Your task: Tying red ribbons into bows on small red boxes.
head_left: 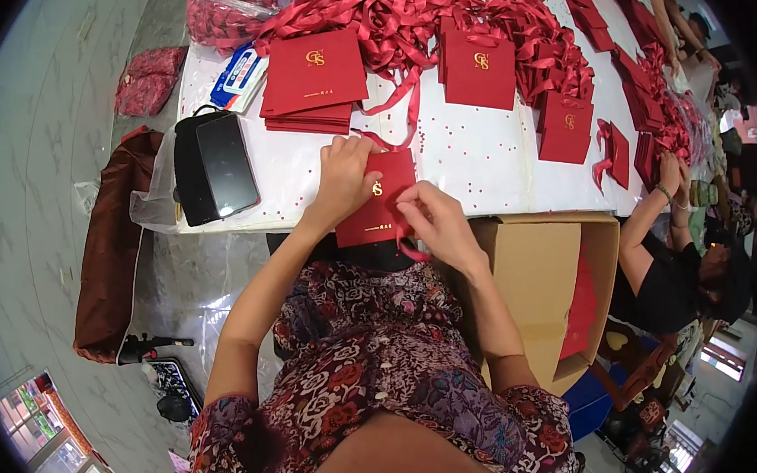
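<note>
A flat red paper gift bag [369, 223] with gold print lies at the table's near edge, its lower end reaching past the edge toward me. My left hand [340, 180] grips its upper part, fingers curled over the top and thumb on the front. At the bag's right side my right hand [438, 225] is closed in a pinch on a red ribbon [411, 249], whose loose end hangs below the fingers. Another ribbon strand [412, 108] runs from the bag's top up to the large ribbon heap [349, 14].
Left of the bag are a stack of red bags [315, 72], a tissue pack [239, 76] and a phone [231, 167] on a black pouch. More bag stacks [480, 69] stand farther right. A cardboard box [523, 289] is beside my right arm. A co-worker's hand [670, 174] handles ribbons at right.
</note>
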Action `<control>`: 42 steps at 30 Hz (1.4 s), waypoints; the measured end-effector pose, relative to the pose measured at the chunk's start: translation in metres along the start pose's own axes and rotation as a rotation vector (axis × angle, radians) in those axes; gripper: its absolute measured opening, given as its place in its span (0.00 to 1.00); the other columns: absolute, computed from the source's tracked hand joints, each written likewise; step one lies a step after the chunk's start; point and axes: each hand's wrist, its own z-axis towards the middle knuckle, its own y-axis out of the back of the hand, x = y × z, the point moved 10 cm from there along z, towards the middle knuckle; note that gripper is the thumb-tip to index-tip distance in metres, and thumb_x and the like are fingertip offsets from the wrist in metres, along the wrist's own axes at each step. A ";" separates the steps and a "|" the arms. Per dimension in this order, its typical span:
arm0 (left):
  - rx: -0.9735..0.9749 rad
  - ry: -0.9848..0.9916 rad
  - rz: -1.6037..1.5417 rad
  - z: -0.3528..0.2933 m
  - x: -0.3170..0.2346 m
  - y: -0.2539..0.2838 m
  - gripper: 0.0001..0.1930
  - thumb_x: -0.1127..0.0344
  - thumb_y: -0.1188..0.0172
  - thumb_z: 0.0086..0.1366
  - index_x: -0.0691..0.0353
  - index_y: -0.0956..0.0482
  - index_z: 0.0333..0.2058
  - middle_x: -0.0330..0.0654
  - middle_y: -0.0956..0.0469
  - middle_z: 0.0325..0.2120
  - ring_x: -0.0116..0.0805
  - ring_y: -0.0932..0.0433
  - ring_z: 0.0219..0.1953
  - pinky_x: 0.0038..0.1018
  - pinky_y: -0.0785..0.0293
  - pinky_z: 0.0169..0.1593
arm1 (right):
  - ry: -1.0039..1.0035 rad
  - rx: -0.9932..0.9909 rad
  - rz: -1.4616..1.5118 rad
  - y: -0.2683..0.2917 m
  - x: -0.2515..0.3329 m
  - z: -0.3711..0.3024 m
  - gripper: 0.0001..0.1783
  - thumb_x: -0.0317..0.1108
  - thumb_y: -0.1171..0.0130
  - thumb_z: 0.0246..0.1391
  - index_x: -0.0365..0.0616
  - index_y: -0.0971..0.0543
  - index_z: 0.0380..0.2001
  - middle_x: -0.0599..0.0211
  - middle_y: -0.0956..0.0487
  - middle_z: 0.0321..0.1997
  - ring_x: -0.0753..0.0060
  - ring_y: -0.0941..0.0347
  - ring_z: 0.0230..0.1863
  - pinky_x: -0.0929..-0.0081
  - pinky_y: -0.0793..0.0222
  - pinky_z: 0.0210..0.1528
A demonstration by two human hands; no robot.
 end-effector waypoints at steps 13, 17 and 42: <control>-0.009 0.020 -0.153 -0.001 -0.007 0.001 0.16 0.74 0.32 0.47 0.60 0.22 0.38 0.40 0.20 0.30 0.41 0.26 0.37 0.37 0.38 0.46 | 0.061 -0.366 -0.284 0.006 -0.024 0.036 0.07 0.28 0.38 0.53 0.38 0.25 0.31 0.53 0.22 0.30 0.51 0.23 0.30 0.61 0.28 0.33; -0.002 0.011 -0.005 -0.003 -0.020 -0.002 0.17 0.75 0.32 0.48 0.57 0.19 0.39 0.38 0.19 0.33 0.39 0.26 0.37 0.35 0.38 0.47 | 0.022 -0.366 -0.394 0.006 -0.023 0.037 0.07 0.29 0.38 0.53 0.37 0.24 0.29 0.56 0.21 0.26 0.58 0.21 0.27 0.64 0.27 0.32; -0.077 0.076 -0.035 -0.009 -0.024 0.002 0.13 0.77 0.36 0.50 0.55 0.18 0.36 0.35 0.19 0.28 0.37 0.25 0.33 0.34 0.39 0.44 | -0.090 -0.334 -0.287 0.010 -0.024 0.038 0.08 0.29 0.38 0.52 0.36 0.25 0.26 0.54 0.22 0.23 0.51 0.23 0.25 0.59 0.28 0.31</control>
